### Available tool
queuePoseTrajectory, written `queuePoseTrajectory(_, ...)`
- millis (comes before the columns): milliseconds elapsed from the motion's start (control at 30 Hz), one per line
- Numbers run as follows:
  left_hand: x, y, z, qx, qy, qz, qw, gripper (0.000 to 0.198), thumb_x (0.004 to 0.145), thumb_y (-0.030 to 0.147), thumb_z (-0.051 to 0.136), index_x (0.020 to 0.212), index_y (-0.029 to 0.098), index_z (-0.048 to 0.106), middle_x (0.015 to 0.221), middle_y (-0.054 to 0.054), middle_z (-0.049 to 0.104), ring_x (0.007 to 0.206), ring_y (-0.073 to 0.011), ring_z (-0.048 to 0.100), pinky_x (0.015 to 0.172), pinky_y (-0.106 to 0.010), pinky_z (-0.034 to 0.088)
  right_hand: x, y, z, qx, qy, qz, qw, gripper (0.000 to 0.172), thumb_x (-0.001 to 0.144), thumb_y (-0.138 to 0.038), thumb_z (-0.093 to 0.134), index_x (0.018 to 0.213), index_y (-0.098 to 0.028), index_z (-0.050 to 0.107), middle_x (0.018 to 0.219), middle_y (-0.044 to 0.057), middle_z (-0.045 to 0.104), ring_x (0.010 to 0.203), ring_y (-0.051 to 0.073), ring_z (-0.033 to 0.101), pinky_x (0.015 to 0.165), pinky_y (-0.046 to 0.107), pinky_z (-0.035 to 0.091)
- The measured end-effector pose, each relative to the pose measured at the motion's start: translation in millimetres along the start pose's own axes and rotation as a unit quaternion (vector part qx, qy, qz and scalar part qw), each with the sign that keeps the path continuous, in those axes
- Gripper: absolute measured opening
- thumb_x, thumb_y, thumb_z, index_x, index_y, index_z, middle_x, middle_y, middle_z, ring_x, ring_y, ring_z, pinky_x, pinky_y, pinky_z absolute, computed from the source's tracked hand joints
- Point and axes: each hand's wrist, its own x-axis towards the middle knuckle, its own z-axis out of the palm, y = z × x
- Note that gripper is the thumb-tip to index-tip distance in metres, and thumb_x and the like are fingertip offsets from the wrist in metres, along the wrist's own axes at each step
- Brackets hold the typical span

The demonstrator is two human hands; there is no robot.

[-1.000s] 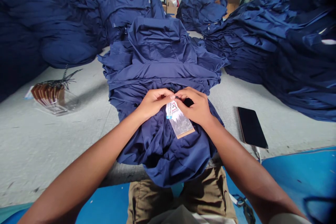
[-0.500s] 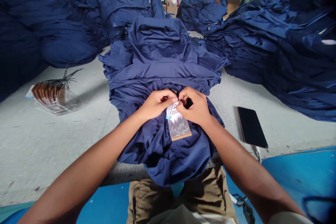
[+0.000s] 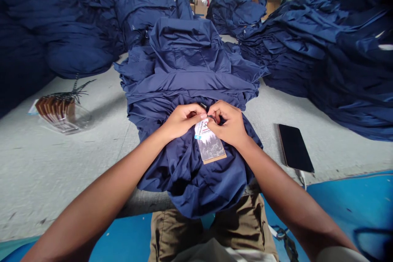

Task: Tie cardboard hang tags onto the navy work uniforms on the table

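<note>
A navy blue garment (image 3: 190, 77) lies spread on the grey table in front of me, its near end hanging over the table's edge. A paper hang tag (image 3: 209, 144) with a printed picture rests on it. My left hand (image 3: 181, 120) and my right hand (image 3: 229, 123) meet at the tag's top end, fingers pinched together on the tag's dark string where it joins the cloth. What exactly sits between the fingertips is too small to make out.
A clear tray (image 3: 63, 120) with several brown tags and black strings stands at the left. A black phone (image 3: 294, 147) lies at the right. Heaps of navy garments (image 3: 322, 49) ring the grey table (image 3: 61, 163). Blue flooring lies below its near edge.
Both hands stay pinched at the tag's top, with small finger movements. The tag has swung slightly, first steeper and then back a little.
</note>
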Motion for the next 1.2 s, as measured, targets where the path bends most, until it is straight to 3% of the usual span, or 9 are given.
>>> queuePoseTrajectory(100, 0.6, 0.3, -0.3, -0.009, 0.015, -0.007, 1.0, 0.032, 0.087, 0.046, 0.077, 0.083, 0.015, 0.07, 0.077, -0.003, 0.066, 0.07, -0.0135, 0.058, 0.066, -0.025, 0.044, 0.8, 0.0, -4.5, 0.025, 0.019, 0.024, 0.999, 0.014, 0.074, -0.012, 0.06, 0.076, -0.024, 0.052, 0.071, -0.003, 0.053, 0.057, 0.011, 0.045, 0.055, 0.028, 0.04)
queuePoseTrajectory(267, 0.6, 1.6, 0.8, -0.048, 0.033, -0.021, 0.998, 0.032, 0.085, 0.045, 0.079, 0.081, 0.015, 0.069, 0.082, -0.004, 0.068, 0.074, -0.0142, 0.06, 0.072, -0.027, 0.047, 6.0, 2.2, -22.9, 0.062, 0.086, 0.048, 0.993, 0.016, 0.077, -0.017, 0.063, 0.081, -0.025, 0.05, 0.076, -0.001, 0.055, 0.065, 0.014, 0.053, 0.056, 0.028, 0.045)
queuePoseTrajectory(467, 0.3, 2.8, 0.5, -0.028, 0.039, -0.019, 0.999, 0.031, 0.084, 0.044, 0.08, 0.082, 0.014, 0.072, 0.081, -0.003, 0.068, 0.073, -0.0138, 0.06, 0.07, -0.026, 0.047, 3.2, 1.8, -12.6, 0.042, -0.013, 0.019, 0.999, 0.02, 0.081, -0.019, 0.069, 0.1, -0.023, 0.065, 0.087, 0.001, 0.067, 0.064, 0.012, 0.06, 0.062, 0.028, 0.054)
queuePoseTrajectory(600, 0.0, 2.8, 0.1, -0.029, 0.021, -0.017, 0.999, 0.029, 0.085, 0.042, 0.079, 0.083, 0.014, 0.072, 0.077, -0.002, 0.067, 0.07, -0.0127, 0.059, 0.068, -0.024, 0.046, 0.2, 2.2, -2.1, 0.006, 0.002, -0.007, 1.0, 0.007, 0.085, -0.017, 0.066, 0.09, -0.022, 0.069, 0.082, 0.0, 0.068, 0.066, 0.012, 0.062, 0.065, 0.027, 0.054)
queuePoseTrajectory(933, 0.7, 2.6, -1.3, -0.014, -0.003, 0.002, 1.0, 0.031, 0.088, 0.043, 0.076, 0.082, 0.014, 0.07, 0.071, -0.001, 0.062, 0.065, -0.0111, 0.054, 0.062, -0.023, 0.041, 1.2, -0.4, -3.2, 0.035, 0.0, 0.034, 0.999, 0.013, 0.072, -0.009, 0.065, 0.077, -0.021, 0.063, 0.069, -0.005, 0.059, 0.055, 0.008, 0.049, 0.057, 0.024, 0.045)
queuePoseTrajectory(1067, 1.1, 1.6, -1.8, -0.02, 0.0, -0.002, 1.0, 0.031, 0.087, 0.043, 0.077, 0.081, 0.013, 0.069, 0.073, -0.001, 0.063, 0.067, -0.0117, 0.055, 0.064, -0.023, 0.042, 1.5, -1.7, -3.0, 0.063, 0.0, 0.073, 0.995, 0.011, 0.072, -0.012, 0.065, 0.076, -0.021, 0.061, 0.064, -0.006, 0.055, 0.053, 0.008, 0.045, 0.054, 0.023, 0.041)
queuePoseTrajectory(1200, 0.5, 2.1, -1.2, -0.03, 0.019, -0.008, 0.999, 0.03, 0.085, 0.043, 0.079, 0.08, 0.014, 0.07, 0.075, -0.002, 0.065, 0.07, -0.0129, 0.057, 0.066, -0.024, 0.044, 0.9, 0.7, -3.4, 0.105, -0.004, 0.088, 0.991, 0.006, 0.077, -0.016, 0.067, 0.08, -0.021, 0.064, 0.065, -0.005, 0.058, 0.055, 0.009, 0.05, 0.053, 0.024, 0.043)
